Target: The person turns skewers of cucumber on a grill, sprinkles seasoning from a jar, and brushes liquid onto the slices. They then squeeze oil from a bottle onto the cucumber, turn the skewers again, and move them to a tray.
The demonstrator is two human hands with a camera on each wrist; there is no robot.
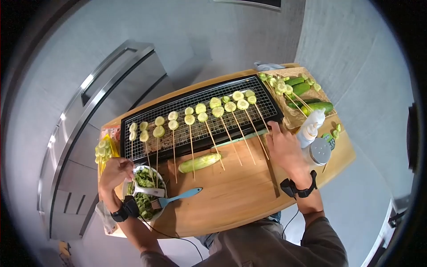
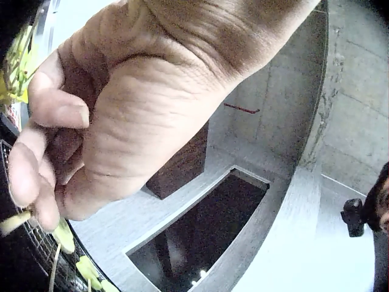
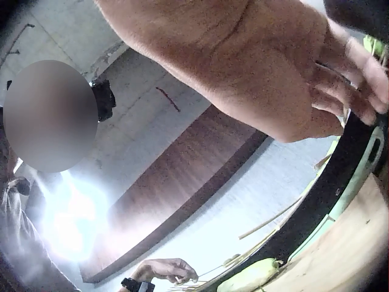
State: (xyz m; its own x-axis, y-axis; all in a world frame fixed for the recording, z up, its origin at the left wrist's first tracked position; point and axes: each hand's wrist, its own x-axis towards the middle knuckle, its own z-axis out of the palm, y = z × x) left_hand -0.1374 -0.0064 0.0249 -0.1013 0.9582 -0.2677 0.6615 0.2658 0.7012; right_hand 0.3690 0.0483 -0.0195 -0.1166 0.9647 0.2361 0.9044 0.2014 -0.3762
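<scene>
In the head view, my left hand [image 1: 116,174] pinches the lower end of the leftmost skewer, whose pale slices [image 1: 133,131] lie on the black grill [image 1: 204,143]. The left wrist view shows that hand [image 2: 140,115] with curled fingers and a stick end [image 2: 15,223] at the fingertips. Several more skewers of round green-edged slices [image 1: 203,117] lie in a row on the mesh, sticks toward me. My right hand [image 1: 287,149] rests its fingertips on the grill's front right corner; in the right wrist view the hand [image 3: 261,79] has its fingers extended over the black edge [image 3: 328,194].
A bowl of green pieces [image 1: 144,207] stands front left, with a white-handled tool [image 1: 149,190] and a blue brush [image 1: 184,194] across it. A peeled vegetable [image 1: 199,163] lies before the grill. Bottles [image 1: 308,132], a shaker [image 1: 320,151] and a tray with cucumbers [image 1: 291,120] are right.
</scene>
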